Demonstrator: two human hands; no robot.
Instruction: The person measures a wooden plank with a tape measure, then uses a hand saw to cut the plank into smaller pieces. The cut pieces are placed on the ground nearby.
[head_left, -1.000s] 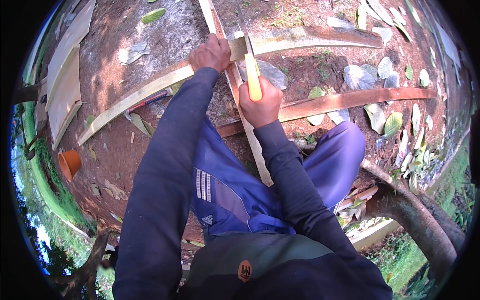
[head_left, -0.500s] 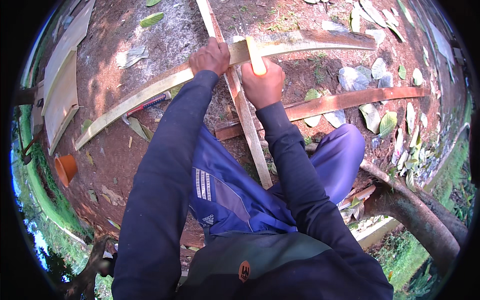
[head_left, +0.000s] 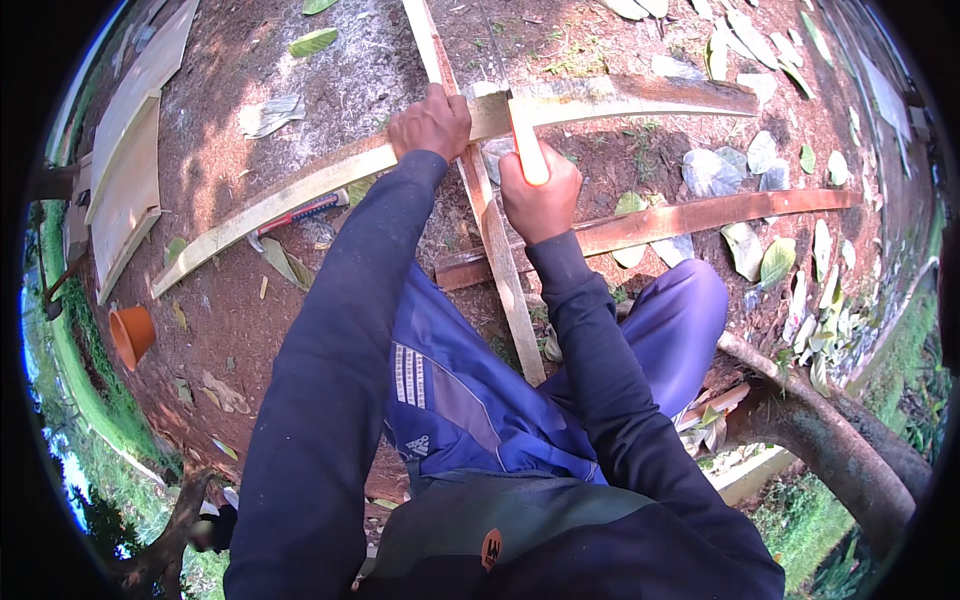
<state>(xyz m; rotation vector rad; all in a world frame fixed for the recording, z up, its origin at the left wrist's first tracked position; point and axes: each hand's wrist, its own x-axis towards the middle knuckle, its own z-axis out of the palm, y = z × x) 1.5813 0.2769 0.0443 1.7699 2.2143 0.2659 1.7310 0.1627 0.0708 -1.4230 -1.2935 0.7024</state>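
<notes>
My left hand (head_left: pixel 431 124) presses down where two wooden pieces cross, its fingers wrapped over the wood. One is a long pale plank (head_left: pixel 290 205) lying across from left to right. The other is a narrow wooden batten (head_left: pixel 500 265) running from far to near. In my right hand (head_left: pixel 541 192) is a handsaw (head_left: pixel 525 140) with an orange and white handle, my fist closed round it. Its thin dark blade reaches away from me across the plank, just right of the crossing. Part of the blade is hard to make out against the ground.
A claw hammer (head_left: pixel 297 217) lies under the plank's left part. Nearer on the right rests a reddish-brown board (head_left: pixel 700 208) among dry leaves. Pale boards (head_left: pixel 125 195) and a terracotta pot (head_left: pixel 132 335) stand at the left. A thick branch (head_left: pixel 830 440) crosses the lower right.
My right hand has drawn the saw back toward me and slightly right. My left hand stays on the wood; the whole view has shifted slightly.
</notes>
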